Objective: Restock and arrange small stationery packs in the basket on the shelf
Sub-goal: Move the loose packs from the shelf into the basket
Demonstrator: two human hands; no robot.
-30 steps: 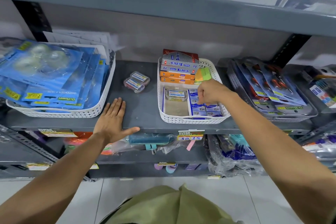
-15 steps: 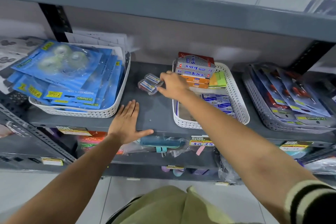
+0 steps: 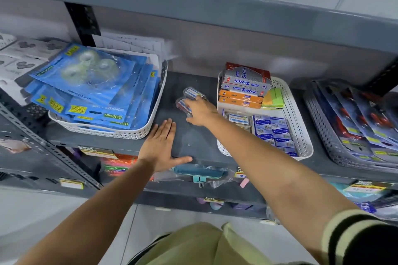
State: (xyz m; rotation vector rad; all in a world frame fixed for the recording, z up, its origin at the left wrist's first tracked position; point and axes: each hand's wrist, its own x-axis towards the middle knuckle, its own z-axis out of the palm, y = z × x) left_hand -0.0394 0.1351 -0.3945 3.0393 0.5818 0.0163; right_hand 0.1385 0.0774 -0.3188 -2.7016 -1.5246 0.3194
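Our right hand closes on two small clear packs at frame centre (left hand flat, fingers spread); one could slip free.

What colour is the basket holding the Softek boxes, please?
White, with a perforated wall; the basket shows best in the head view.

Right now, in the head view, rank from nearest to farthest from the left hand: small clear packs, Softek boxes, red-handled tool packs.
From the left hand:
1. Small clear packs, just beyond it, under the right hand.
2. Softek boxes, back of middle basket.
3. Red-handled tool packs, far right.
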